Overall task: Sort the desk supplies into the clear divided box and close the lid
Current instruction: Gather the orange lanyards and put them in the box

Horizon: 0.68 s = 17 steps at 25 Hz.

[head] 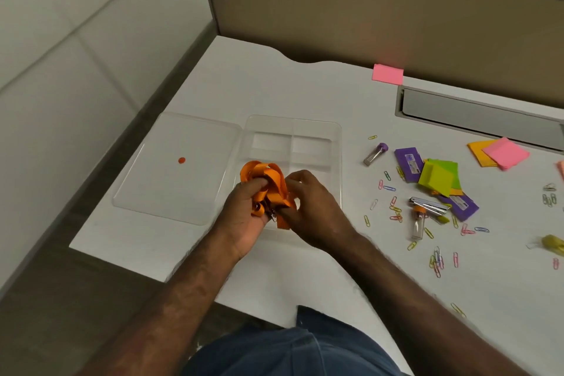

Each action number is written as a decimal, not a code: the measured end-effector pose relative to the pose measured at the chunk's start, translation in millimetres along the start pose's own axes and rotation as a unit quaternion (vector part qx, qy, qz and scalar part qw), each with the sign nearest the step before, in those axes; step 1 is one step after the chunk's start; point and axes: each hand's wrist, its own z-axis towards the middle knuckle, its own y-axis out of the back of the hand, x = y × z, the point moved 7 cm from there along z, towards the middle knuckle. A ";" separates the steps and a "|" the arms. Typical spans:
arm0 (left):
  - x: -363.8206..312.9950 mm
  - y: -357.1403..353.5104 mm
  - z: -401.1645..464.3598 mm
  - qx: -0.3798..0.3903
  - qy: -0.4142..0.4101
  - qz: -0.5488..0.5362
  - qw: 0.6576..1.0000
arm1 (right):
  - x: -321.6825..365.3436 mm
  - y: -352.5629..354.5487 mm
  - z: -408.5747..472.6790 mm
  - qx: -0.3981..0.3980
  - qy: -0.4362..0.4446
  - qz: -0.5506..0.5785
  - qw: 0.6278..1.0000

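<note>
The clear divided box [317, 131] lies open on the white desk, its lid [171, 168] folded flat to the left with a small orange dot on it. Above the box's near left part, my left hand [244, 214] grips a bunched orange lanyard [265, 177] with its metal clip near the palm. My right hand [314, 207] pinches the lanyard's lower strap from the right. To the right of the box lie loose supplies: coloured paper clips [393, 207], two small vials [375, 154], a stapler [428, 204], purple boxes [409, 159] and green sticky notes [439, 177].
Orange and pink sticky notes [500, 151] lie at the far right, another pink pad [387, 73] at the back by a tan partition. A grey cable slot [476, 113] runs along the desk's back right. The desk's left edge drops to the floor.
</note>
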 end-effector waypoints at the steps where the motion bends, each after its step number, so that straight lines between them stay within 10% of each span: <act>1: -1.5 7.5 3.9 -0.023 -0.007 0.030 0.999 | 0.4 -4.6 2.5 0.020 -0.010 0.030 0.999; 5: -18.2 24.4 14.0 -0.037 -0.069 0.177 0.981 | 1.7 -14.7 4.2 0.068 -0.050 0.173 0.981; 8: -26.0 26.5 22.5 -0.031 -0.134 0.401 0.906 | -1.0 -16.2 5.7 0.032 -0.080 0.278 0.957; 17: -14.2 29.0 27.3 0.075 -0.236 0.649 0.719 | -16.4 -20.3 17.5 -0.092 -0.089 0.059 0.990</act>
